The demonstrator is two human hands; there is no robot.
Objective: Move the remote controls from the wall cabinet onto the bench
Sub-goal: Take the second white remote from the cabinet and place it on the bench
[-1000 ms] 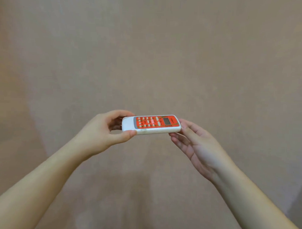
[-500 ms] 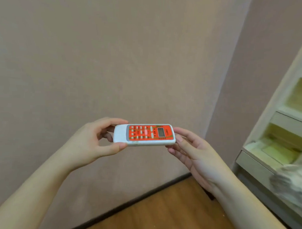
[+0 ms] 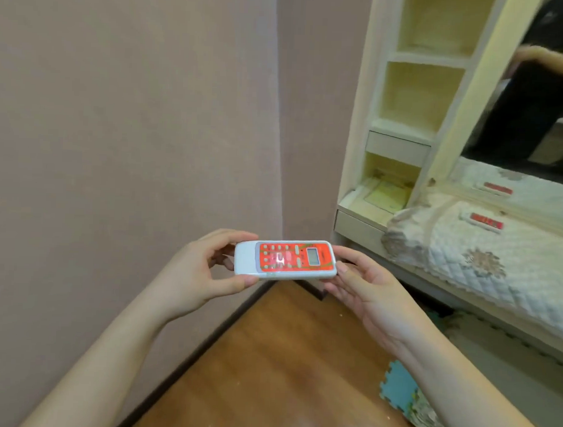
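A white remote control (image 3: 285, 259) with an orange button face and a small grey screen lies level in front of me, face up. My left hand (image 3: 195, 274) grips its plain white end between thumb and fingers. My right hand (image 3: 366, 293) supports the screen end from below with fingers spread. To the right stands the bench (image 3: 482, 271), covered with a quilted white cloth. A second orange and white remote control (image 3: 485, 221) rests on that cloth near the back, and its reflection (image 3: 497, 188) shows in the mirror behind.
A cream shelf unit (image 3: 415, 99) with open cubbies and drawers stands right of the room corner. Pinkish walls (image 3: 133, 128) fill the left. Below are wooden floor (image 3: 284, 357) and foam puzzle mats (image 3: 398, 390). The mirror (image 3: 539, 94) shows a person in dark clothes.
The view has swung right and down, from bare wall to the room corner, shelf unit and bench. Both hands still carry the remote, held the same way.
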